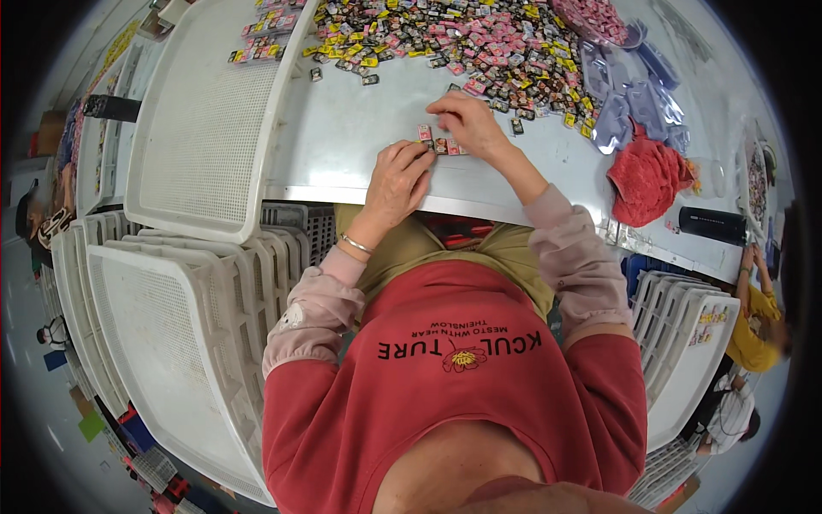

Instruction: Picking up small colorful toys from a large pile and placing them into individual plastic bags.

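A short row of small rectangular packets (442, 146), pink, black and white, lies near the front edge of the metal table (342, 128). My left hand (400, 182) is closed at the row's left end, its bent fingertips against the packets there and partly covering them. Just above the row's right side is my right hand (471, 126), fingers bent and pointing left, a gap showing between fingertips and thumb. Nothing shows in it, though its palm side is hidden. Beyond it spreads a large heap of loose packets (505, 51) in pink, yellow and black.
A white mesh tray (201, 128) stands left, holding some packets at its far end. More trays (154, 325) are stacked below. On the right are purple plastic trays (612, 120), a red cloth (648, 180) and a black cylinder (712, 224). Other people work at the far right.
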Tool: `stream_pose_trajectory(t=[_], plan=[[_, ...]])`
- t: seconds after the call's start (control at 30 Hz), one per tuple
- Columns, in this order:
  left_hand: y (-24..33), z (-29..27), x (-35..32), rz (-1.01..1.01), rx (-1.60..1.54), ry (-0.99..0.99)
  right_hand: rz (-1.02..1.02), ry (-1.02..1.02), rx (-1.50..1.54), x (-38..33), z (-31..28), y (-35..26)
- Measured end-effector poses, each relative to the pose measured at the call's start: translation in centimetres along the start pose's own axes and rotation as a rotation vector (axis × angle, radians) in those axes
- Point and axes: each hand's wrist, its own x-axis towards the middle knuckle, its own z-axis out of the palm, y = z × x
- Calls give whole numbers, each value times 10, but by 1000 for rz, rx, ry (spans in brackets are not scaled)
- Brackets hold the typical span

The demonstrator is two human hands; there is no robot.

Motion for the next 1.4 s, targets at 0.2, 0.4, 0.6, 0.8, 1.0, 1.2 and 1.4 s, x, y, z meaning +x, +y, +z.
stream_pose_trajectory(t=[0.2, 0.4, 0.6, 0.8, 1.0, 1.2, 1.4], plan=[[3, 1, 10, -54, 35, 16, -209, 169, -388, -25, 16, -12], [2, 4, 9, -20, 197, -166, 158, 436, -157, -19, -76, 20], [15, -19, 27, -92, -46, 18, 143, 489, -551, -28, -109, 57], [131, -191, 80, 634, -1860, -228, 333, 554, -329, 11, -147, 61], [174, -205, 130, 960, -1507, -517, 201, 408, -882, 61, -79, 84], [174, -199, 124, 908, -1362, -599, 128, 519, -498, 40, -78, 62], [166, -185, 120, 1071, -1499, -505, 449, 593, -775, -17, -164, 105]])
